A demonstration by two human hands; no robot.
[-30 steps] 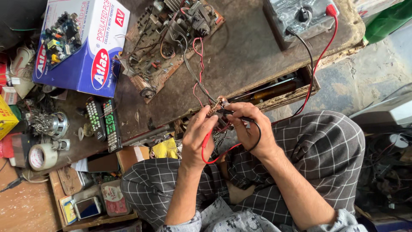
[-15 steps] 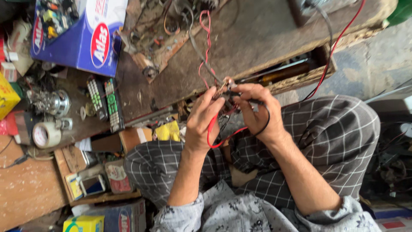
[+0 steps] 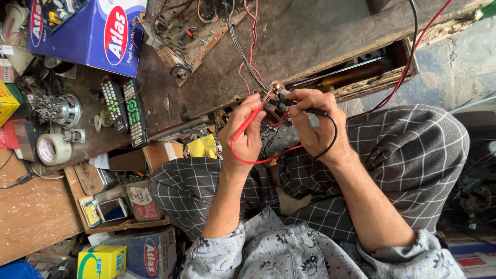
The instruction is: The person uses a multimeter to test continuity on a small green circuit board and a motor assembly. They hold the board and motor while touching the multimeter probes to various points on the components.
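The left hand (image 3: 247, 132) is clamped on a red probe (image 3: 251, 116), the right hand (image 3: 310, 121) on a black probe (image 3: 305, 109), and both tips are pressed to a small board (image 3: 274, 95) held at the bench (image 3: 310, 41) edge. Red and black leads (image 3: 289, 152) are looped below the wrists. A larger circuit board (image 3: 191, 36) and two remotes (image 3: 124, 108) are seen farther out.

Circuit board (image 3: 194, 39) on workbench (image 3: 310, 41), box (image 3: 90, 31) to its left — two remotes (image 3: 124, 108) below, tape roll (image 3: 53, 149) further left — hands (image 3: 281, 129) at bench edge, over lap.
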